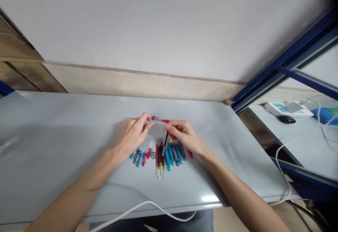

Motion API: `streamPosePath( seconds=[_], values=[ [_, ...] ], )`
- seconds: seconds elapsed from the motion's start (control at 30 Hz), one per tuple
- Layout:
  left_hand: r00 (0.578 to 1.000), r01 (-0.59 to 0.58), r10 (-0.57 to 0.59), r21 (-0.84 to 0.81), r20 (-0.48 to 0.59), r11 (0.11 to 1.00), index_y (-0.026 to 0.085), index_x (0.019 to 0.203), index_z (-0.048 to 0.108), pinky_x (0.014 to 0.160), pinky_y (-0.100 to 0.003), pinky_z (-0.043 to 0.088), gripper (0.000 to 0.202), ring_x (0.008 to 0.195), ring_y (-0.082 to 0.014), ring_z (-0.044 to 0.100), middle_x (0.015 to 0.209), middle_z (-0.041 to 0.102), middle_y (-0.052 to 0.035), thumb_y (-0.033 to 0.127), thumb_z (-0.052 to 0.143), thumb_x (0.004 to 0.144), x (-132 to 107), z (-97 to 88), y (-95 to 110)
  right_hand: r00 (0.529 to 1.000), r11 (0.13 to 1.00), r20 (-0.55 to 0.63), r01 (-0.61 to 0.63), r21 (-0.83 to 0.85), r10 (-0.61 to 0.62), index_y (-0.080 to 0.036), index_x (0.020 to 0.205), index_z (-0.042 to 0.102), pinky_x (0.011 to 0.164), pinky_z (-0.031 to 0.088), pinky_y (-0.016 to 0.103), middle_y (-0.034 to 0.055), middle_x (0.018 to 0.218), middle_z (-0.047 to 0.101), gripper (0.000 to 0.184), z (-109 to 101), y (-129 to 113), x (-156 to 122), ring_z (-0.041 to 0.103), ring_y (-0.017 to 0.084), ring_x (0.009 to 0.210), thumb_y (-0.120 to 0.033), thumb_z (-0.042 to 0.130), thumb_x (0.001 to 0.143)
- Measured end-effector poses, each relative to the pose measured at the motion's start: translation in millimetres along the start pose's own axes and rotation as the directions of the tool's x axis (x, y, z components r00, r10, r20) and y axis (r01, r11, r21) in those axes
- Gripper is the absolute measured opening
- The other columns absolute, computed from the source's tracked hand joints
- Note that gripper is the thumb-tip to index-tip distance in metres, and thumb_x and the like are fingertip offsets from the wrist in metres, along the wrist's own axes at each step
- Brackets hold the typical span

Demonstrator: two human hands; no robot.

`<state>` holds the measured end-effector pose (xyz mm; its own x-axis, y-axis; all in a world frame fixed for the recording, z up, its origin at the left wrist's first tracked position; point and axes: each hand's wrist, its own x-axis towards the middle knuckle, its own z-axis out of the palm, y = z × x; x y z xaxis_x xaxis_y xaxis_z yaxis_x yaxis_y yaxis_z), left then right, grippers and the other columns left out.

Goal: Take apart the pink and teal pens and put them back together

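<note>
Above the rows of pen parts, both hands are raised close together. My left hand (136, 128) pinches the left end of a red pen (155, 118), its thumb and forefinger closed near the clip. At the other end, my right hand (182, 133) grips the pen's red section; a thin yellowish stretch shows between. A black refill (166, 138) also hangs down from my right fingers. Below lie several refills (160, 156) with red and black ink, side by side. Blue, grey and red pen barrels (171, 154) lie right of them, clear upper barrels with coloured clips (139, 156) left.
Small clear pieces (152, 153) lie between the clips and refills. A white cable (148, 202) crosses the grey table's (66, 147) front edge. Blue frame bars (277, 66) stand at the right, with a black mouse (286, 119) and white device (289, 108) beyond.
</note>
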<state>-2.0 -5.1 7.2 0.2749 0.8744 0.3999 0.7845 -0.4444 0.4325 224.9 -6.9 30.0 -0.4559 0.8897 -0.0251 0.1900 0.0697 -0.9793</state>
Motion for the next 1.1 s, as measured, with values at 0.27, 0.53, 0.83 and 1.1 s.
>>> streamPosePath(
  seconds=[0.27, 0.53, 0.83, 1.1],
  values=[
    [1.0, 0.016, -0.016, 0.028, -0.008, 0.999, 0.024, 0.1, 0.056, 0.061, -0.027, 0.035, 0.011, 0.061, -0.0152, 0.061, 0.07, 0.066, 0.0052, 0.034, 0.055, 0.102, -0.2, -1.2, -0.9, 0.999, 0.993, 0.04, -0.01, -0.12, 0.014, -0.016, 0.078, 0.062, 0.055, 0.035, 0.025, -0.0036, 0.059, 0.052, 0.038, 1.0, -3.0, -1.3, 0.043, 0.01, 0.054, -0.046, 0.054, 0.099],
    [0.999, 0.048, -0.049, 0.033, 0.024, 0.998, 0.024, 0.098, 0.055, 0.062, -0.026, 0.033, 0.011, 0.063, -0.015, 0.061, 0.072, 0.068, 0.0053, 0.035, 0.054, 0.102, -0.3, -1.3, -1.7, 0.999, 0.99, 0.051, -0.003, -0.143, 0.011, -0.018, 0.069, 0.054, 0.055, 0.036, 0.025, -0.0029, 0.06, 0.053, 0.033, 0.4, -2.4, -0.3, 0.044, 0.01, 0.055, -0.035, 0.055, 0.096],
    [0.99, 0.097, -0.107, 0.111, 0.088, 0.989, 0.025, 0.094, 0.056, 0.059, -0.027, 0.03, 0.011, 0.06, -0.0155, 0.059, 0.067, 0.065, 0.0056, 0.034, 0.055, 0.1, 1.4, -2.2, -2.7, 0.998, 0.925, -0.041, 0.023, -0.38, -0.041, -0.019, 0.072, 0.06, 0.058, 0.035, 0.026, -0.0031, 0.066, 0.055, 0.025, 3.3, 12.1, 2.6, 0.044, 0.011, 0.061, -0.036, 0.072, 0.087],
    [0.971, 0.172, -0.199, 0.195, 0.132, 0.966, 0.025, 0.095, 0.058, 0.058, -0.028, 0.026, 0.015, 0.063, -0.0182, 0.06, 0.072, 0.068, 0.0033, 0.038, 0.051, 0.098, 5.9, -9.9, -6.3, 0.98, 0.72, -0.094, 0.064, -0.691, -0.177, -0.019, 0.064, 0.057, 0.063, 0.031, 0.029, 0.0004, 0.064, 0.055, 0.043, 0.0, 3.1, -2.9, 0.045, 0.014, 0.062, -0.039, 0.052, 0.103]
  ],
)
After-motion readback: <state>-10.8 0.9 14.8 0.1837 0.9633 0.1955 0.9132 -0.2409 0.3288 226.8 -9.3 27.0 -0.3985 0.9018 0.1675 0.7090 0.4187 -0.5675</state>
